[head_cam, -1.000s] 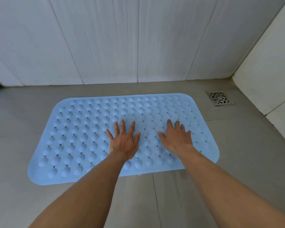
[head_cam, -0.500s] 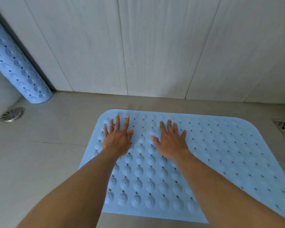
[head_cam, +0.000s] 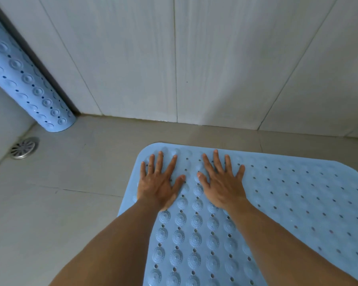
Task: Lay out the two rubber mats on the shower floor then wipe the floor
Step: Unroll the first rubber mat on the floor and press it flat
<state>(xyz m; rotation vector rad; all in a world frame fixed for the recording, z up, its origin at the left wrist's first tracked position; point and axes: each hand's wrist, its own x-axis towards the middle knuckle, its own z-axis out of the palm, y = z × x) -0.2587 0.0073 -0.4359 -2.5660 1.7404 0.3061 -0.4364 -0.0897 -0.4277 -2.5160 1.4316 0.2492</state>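
Observation:
A light blue rubber mat (head_cam: 287,203) with round bumps and small holes lies flat on the grey tiled shower floor (head_cam: 60,203), filling the lower right. My left hand (head_cam: 158,183) presses palm down near the mat's far left corner, fingers spread. Beside it, my right hand (head_cam: 222,182) also lies flat on the mat with fingers apart. A second blue mat (head_cam: 23,79), rolled into a tube, leans upright in the far left corner against the wall.
A round metal drain (head_cam: 24,149) sits in the floor at the left, just in front of the rolled mat. White tiled walls (head_cam: 194,58) close the back and the left side.
Both hands have slid leftward along the flat mat to its far left corner. The view swung left, bringing the rolled mat and the round drain into sight.

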